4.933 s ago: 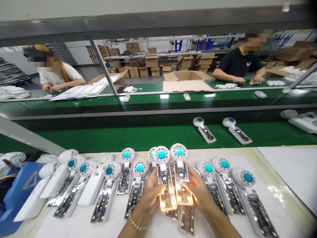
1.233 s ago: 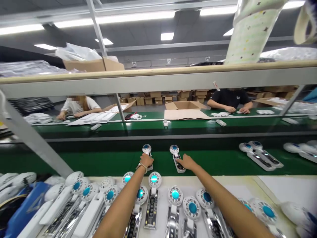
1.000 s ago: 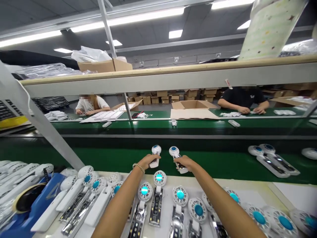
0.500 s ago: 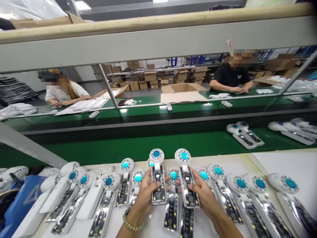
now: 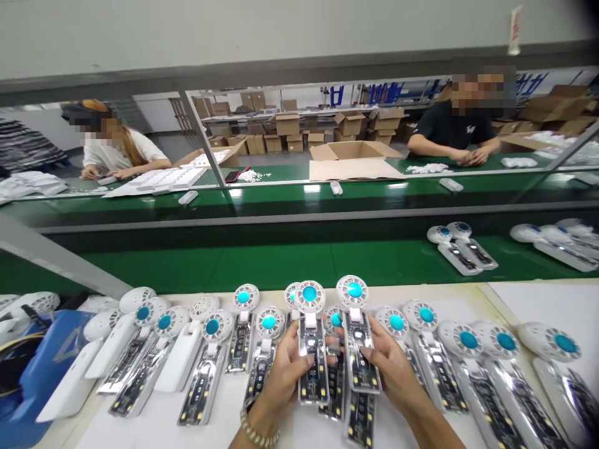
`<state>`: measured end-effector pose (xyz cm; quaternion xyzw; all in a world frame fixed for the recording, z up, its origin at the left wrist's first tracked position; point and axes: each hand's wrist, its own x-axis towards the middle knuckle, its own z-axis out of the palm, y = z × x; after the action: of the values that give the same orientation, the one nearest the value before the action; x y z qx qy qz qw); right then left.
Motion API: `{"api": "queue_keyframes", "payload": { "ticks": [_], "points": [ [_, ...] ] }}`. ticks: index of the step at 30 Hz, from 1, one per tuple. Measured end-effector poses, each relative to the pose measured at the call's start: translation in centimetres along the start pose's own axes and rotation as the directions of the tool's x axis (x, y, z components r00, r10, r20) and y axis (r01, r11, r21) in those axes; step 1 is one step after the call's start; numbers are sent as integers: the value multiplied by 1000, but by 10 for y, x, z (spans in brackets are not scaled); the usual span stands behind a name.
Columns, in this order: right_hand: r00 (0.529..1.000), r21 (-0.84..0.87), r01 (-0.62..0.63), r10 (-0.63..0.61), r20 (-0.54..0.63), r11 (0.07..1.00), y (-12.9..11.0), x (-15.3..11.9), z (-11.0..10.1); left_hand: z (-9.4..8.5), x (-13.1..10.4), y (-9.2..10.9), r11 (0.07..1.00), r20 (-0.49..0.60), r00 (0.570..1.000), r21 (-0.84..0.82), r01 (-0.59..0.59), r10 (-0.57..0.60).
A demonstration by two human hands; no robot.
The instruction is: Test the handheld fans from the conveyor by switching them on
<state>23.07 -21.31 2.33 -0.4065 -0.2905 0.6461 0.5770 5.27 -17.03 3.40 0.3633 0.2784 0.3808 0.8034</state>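
My left hand (image 5: 284, 369) is closed around a small handheld fan (image 5: 314, 383), its thumb on the exposed dark circuit board. The fan has a round white head with a blue hub and a clear-edged handle. A second such fan (image 5: 365, 377) is gripped in my right hand (image 5: 392, 365), thumb at the board's side. Both fans are held upright side by side, boards facing me, a small light glowing on each. Beneath them lie more fans of the same kind (image 5: 360, 418), partly covered by my hands.
Rows of similar fans lie on the white worktop left (image 5: 201, 386) and right (image 5: 442, 374). A blue bin (image 5: 51, 368) stands at far left. Behind runs a green conveyor (image 5: 281, 265) carrying fans (image 5: 461, 249). Two people sit across, near an open cardboard box (image 5: 355, 168).
The camera view has tilted down slightly. My hands have drawn a little closer together, the left fan now nearer the right one. Both fans stay held.
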Motion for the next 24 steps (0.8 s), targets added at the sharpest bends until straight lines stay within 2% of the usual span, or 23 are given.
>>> {"api": "queue_keyframes", "payload": {
  "ticks": [4,14,18,22,24],
  "points": [
    [1000,27,8,-7,-13,1000,0,0,0,1,0,-2,1000,27,1000,-4,6,-6],
    [1000,-1,13,-13,19,1000,3,0,-1,7,-2,-6,998,-66,998,70,4,1],
    [1000,-21,15,-15,15,1000,4,-1,-1,6,-4,-6,997,-30,1000,72,1,1],
    [995,-94,76,-81,-50,993,9,0,-4,6,-4,-8,996,16,1000,90,2,-4],
    [994,-113,96,-102,-44,989,11,-1,-6,5,-3,-10,996,32,999,91,1,-4]
  ]
}}
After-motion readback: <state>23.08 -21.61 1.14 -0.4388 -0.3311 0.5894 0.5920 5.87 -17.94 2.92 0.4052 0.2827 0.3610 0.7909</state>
